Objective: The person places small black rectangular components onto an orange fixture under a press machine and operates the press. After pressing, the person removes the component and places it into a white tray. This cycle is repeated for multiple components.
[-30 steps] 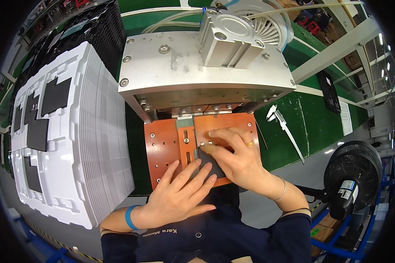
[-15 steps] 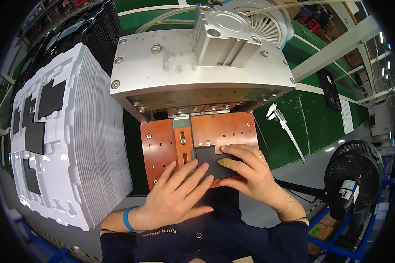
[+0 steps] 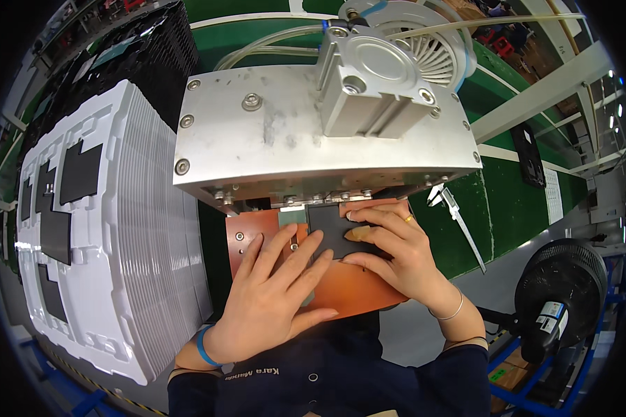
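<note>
A flat black pouch cell (image 3: 325, 233) with a notched corner lies on an orange plate (image 3: 358, 292). Its far end reaches the front of a silver metal press (image 3: 257, 139), which hides its tabs. My right hand (image 3: 407, 254) grips the cell's right side, bent fingers over the notch and thumb along the near edge. Yellowish covers show on fingertips of this hand. My left hand (image 3: 268, 299) lies spread and flat over the plate's left part, its fingertips by a slotted guide and the cell's left edge.
Stacked white trays (image 3: 139, 229) with black cells in the top one stand at left, black trays (image 3: 146, 48) behind. A cylinder (image 3: 375, 90) tops the press. At right are a caliper (image 3: 459, 222), a black fan (image 3: 560, 285) and a black tray-like object (image 3: 528, 156).
The cell has slid away from me along the plate, and its metal tabs have gone from sight at the press. Both hands have shifted slightly; the view has tilted a little.
</note>
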Demonstrator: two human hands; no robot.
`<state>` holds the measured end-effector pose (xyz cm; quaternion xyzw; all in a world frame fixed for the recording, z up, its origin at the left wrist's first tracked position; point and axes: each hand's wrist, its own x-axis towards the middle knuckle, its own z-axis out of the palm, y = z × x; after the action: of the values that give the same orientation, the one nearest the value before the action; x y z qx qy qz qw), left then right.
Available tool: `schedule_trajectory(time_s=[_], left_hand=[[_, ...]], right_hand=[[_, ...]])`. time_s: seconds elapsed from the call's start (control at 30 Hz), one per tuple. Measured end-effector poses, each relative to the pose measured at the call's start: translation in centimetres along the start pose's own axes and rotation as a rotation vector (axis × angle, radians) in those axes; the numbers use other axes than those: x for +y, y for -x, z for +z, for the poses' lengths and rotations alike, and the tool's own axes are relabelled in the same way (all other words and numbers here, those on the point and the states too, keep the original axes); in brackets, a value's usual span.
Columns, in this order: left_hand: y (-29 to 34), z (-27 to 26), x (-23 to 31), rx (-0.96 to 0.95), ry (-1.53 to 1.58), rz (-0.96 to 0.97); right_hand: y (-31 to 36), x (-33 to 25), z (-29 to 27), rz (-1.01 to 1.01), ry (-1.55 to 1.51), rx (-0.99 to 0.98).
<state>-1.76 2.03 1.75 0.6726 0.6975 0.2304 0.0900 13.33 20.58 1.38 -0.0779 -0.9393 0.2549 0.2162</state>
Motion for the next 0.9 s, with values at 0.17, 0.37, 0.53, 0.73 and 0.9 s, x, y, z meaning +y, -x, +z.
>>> schedule_trajectory(time_s=[0.17,0.37,0.53,0.73,0.9], left_hand=[[0.05,0.07,-0.03,-0.008,-0.035,0.006],[0.28,0.38,-0.12,-0.048,-0.014,-0.015],[0.39,0.33,-0.01,-0.057,-0.045,-0.022],[0.23,0.49,-0.11,-0.088,-0.056,-0.026],[0.4,0.53,0.04,-0.091,-0.087,-0.032]], right_hand=[[0.13,0.03,0.06,0.005,0.014,0.005],[-0.05,-0.07,-0.09,0.012,-0.01,-0.025],[-0.27,-0.15,-0.12,0.035,-0.018,-0.036],[0.0,-0.07,-0.13,0.055,0.027,-0.031],[0.23,0.04,-0.12,0.077,0.007,-0.055]])
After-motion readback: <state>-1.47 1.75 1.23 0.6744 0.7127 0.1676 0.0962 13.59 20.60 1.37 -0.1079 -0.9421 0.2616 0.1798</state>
